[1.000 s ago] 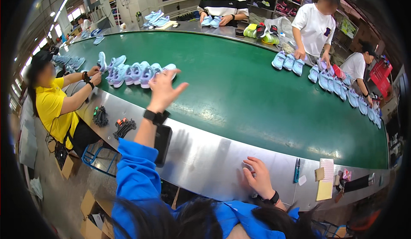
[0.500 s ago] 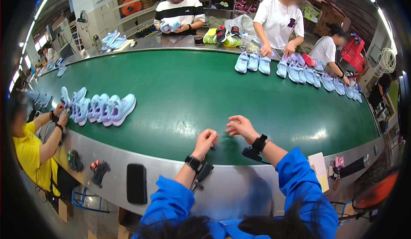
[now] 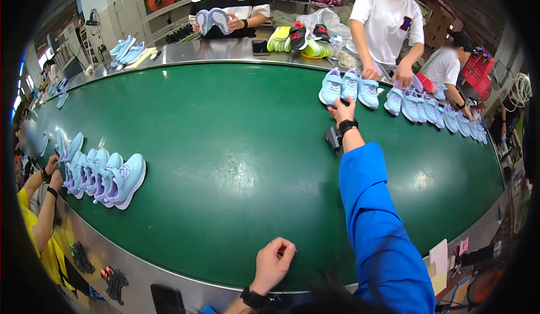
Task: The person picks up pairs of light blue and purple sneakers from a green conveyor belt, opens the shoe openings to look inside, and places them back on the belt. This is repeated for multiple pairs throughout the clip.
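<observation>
My right hand (image 3: 342, 111) is stretched far across the green belt, its fingers slightly apart at the toes of two light blue shoes; a firm grip cannot be made out. One is the leftmost shoe (image 3: 331, 87) of the row, the other the sports shoe (image 3: 350, 82) beside it. A third blue shoe (image 3: 368, 93) stands just right of them. Close to the near edge, my left hand (image 3: 274, 262) hovers with curled fingers and thumb drawn in, and nothing shows in it.
Across the belt (image 3: 225, 139), a person in white has both hands at the shoe row (image 3: 433, 111). Another, in a striped top, holds a pair of shoes (image 3: 212, 21). At left, a yellow-sleeved person works beside more blue shoes (image 3: 126, 182). A black phone (image 3: 167, 299) lies on the near metal edge.
My right hand has moved forward to the far shoe row. My left hand has stayed near the front edge, still curled. The view has shifted forward.
</observation>
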A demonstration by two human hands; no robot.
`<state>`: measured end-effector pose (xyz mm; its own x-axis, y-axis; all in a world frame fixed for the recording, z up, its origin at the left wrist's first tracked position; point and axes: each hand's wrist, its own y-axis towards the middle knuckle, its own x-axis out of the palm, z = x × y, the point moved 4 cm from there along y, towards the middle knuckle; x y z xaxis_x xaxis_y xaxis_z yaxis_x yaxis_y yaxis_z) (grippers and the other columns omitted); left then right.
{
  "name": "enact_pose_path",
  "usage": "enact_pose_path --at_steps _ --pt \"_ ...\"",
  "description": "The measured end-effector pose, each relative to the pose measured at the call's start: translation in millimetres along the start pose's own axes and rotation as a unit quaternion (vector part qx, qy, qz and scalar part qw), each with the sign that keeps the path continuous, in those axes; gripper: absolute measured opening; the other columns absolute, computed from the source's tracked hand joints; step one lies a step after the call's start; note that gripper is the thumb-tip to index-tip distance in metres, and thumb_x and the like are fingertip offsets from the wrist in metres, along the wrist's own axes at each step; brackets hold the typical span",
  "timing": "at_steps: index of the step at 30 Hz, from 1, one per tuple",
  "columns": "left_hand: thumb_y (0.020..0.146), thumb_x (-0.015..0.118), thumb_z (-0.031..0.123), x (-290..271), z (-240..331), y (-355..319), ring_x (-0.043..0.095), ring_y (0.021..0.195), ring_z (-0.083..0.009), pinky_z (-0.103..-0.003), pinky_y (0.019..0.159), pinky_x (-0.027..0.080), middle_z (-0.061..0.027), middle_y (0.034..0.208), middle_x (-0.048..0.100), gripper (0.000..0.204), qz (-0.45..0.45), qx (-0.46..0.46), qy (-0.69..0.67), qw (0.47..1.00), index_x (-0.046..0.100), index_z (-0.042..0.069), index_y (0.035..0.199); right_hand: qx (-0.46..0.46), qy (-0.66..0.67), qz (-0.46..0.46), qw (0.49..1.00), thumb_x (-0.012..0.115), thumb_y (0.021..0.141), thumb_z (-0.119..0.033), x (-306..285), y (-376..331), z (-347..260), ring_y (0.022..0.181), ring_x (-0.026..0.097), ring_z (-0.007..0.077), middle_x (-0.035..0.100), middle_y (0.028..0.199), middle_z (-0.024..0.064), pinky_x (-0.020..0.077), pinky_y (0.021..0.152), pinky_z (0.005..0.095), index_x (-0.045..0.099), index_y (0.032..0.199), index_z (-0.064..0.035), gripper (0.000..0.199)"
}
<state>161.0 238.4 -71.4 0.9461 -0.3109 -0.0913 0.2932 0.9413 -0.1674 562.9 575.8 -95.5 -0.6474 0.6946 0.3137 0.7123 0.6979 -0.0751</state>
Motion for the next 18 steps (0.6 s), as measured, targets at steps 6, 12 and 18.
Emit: enact_pose_path --at_steps 6,12,18 --pt "0.094 0.065 0.02 0.5 12.5 -4.1 0.059 0.064 -0.0097 -0.023 0.057 0.046 -0.0034 0.077 0.065 0.017 0.026 -0.028 0.029 0.999 0.066 0.005 0.087 0.014 -0.087 0.012 0.996 0.077 0.075 0.0 14.8 35.0 -14.2 0.086 0.063 0.0263 0.058 0.118 0.0156 0.0589 0.054 0.0338 0.03 0.145 -0.0217 0.088" --pt "0.093 0.064 0.021 2.8 7.1 0.2 0.063 0.066 -0.013 -0.025 0.06 0.047 -0.0022 0.075 0.065 0.018 0.044 0.027 0.046 0.998 0.065 0.006 0.084 0.156 -0.065 -0.116 0.979 0.073 0.082 -0.003 -24.4 12.9 -12.5 0.092 0.067 0.0372 0.054 0.118 0.0098 0.0477 0.044 0.0192 0.033 0.144 -0.0214 0.076" --pt "0.09 0.065 0.012 -12.1 6.0 -3.0 0.053 0.101 -0.0219 -0.033 0.075 0.051 -0.0146 0.115 0.047 0.022 0.239 0.091 -0.019 0.967 0.058 0.004 0.109 0.163 -0.304 -0.493 0.798 0.074 0.086 -0.011 -60.8 -211.1 -93.7 0.067 0.06 0.01 0.056 0.117 0.0101 0.0531 0.051 0.0257 0.044 0.136 -0.0135 0.058"
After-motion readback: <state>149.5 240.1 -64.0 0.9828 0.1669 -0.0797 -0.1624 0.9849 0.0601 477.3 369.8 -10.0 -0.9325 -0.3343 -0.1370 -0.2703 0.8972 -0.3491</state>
